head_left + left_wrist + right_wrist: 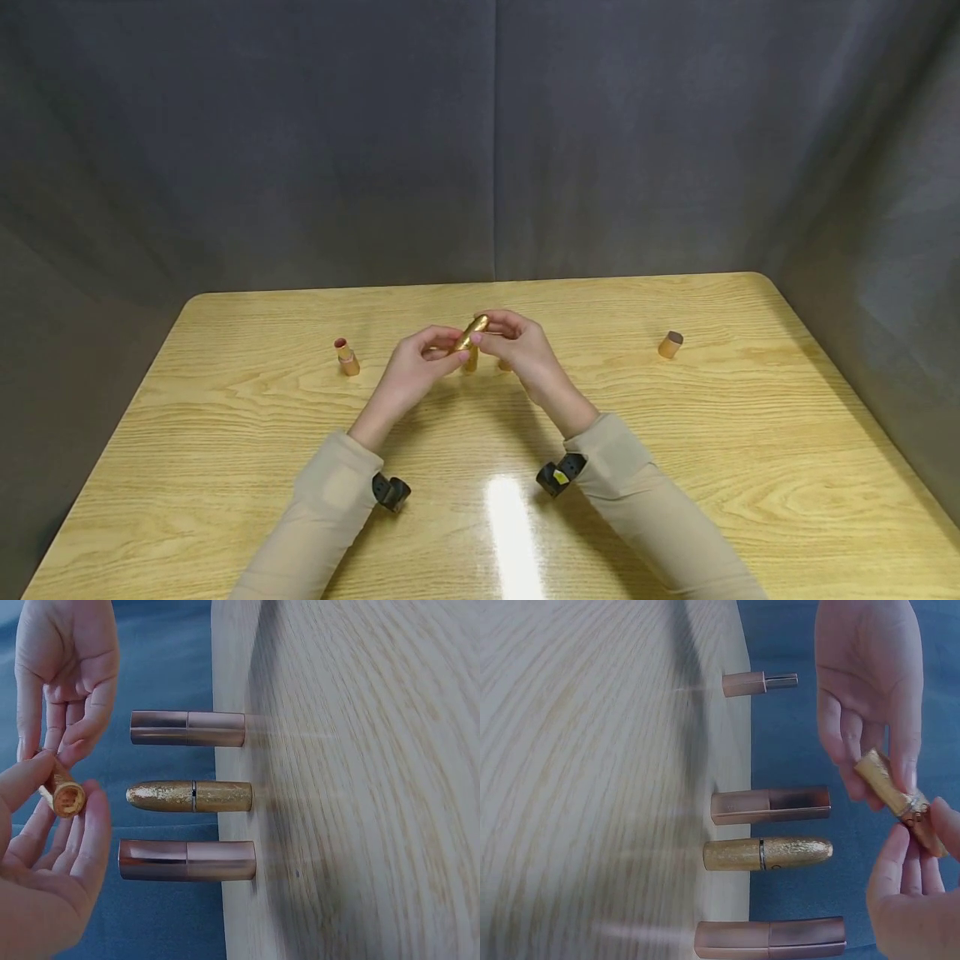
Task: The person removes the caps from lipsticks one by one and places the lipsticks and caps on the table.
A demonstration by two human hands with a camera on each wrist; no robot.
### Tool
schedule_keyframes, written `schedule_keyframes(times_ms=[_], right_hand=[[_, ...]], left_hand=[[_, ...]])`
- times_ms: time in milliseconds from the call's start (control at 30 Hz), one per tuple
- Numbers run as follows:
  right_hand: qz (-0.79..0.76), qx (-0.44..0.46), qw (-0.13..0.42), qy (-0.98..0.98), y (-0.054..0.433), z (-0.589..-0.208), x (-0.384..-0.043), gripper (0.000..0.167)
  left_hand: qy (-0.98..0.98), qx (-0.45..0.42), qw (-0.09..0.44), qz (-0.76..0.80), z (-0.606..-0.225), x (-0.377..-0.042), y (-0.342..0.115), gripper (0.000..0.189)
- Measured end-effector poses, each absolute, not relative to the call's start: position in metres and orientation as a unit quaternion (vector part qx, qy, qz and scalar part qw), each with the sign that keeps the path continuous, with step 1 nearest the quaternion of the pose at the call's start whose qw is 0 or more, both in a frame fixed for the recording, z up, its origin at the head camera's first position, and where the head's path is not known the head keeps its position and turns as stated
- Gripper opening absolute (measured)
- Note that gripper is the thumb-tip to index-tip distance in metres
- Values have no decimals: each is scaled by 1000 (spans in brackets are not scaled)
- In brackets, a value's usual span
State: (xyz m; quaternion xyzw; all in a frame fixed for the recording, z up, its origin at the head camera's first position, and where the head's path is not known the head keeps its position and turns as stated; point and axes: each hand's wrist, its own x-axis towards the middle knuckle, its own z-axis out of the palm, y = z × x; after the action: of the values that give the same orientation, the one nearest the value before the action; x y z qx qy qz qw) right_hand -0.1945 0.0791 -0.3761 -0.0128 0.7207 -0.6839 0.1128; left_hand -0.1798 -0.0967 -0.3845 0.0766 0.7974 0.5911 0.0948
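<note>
Between my two hands is a gold, bullet-shaped lipstick tube point(474, 331), tilted above the table. My left hand point(422, 357) pinches its flat-ended half with thumb and fingers. The rounded half is pinched by my right hand point(528, 353). A narrow ring circles the tube's middle in the right wrist view, and its round base end faces the left wrist camera. Just behind the hands, a matching gold lipstick point(189, 796) stands upright, flanked by two rose-gold lipsticks, one point(187, 728) on each side. My hands partly hide these three in the head view.
Left on the table stands an uncapped rose-gold lipstick point(347, 358) with its narrower inner tube showing. Off to the right is a short rose-gold piece point(670, 345) with a dark top. A grey curtain point(480, 150) hangs behind the wooden table point(750, 467).
</note>
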Motion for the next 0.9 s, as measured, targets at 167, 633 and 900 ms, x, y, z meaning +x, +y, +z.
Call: schedule_keyframes(times_ms=[167, 633, 900], right_hand=[[-711, -4, 109, 695, 80, -377, -194, 36], [-747, -15, 108, 656, 85, -375, -196, 35], [-748, -28, 136, 649, 90, -374, -195, 37]], left_hand=[[790, 82, 104, 598, -384, -181, -94, 39], [767, 91, 139, 620, -382, -181, -93, 39], [763, 109, 158, 617, -382, -180, -97, 41]])
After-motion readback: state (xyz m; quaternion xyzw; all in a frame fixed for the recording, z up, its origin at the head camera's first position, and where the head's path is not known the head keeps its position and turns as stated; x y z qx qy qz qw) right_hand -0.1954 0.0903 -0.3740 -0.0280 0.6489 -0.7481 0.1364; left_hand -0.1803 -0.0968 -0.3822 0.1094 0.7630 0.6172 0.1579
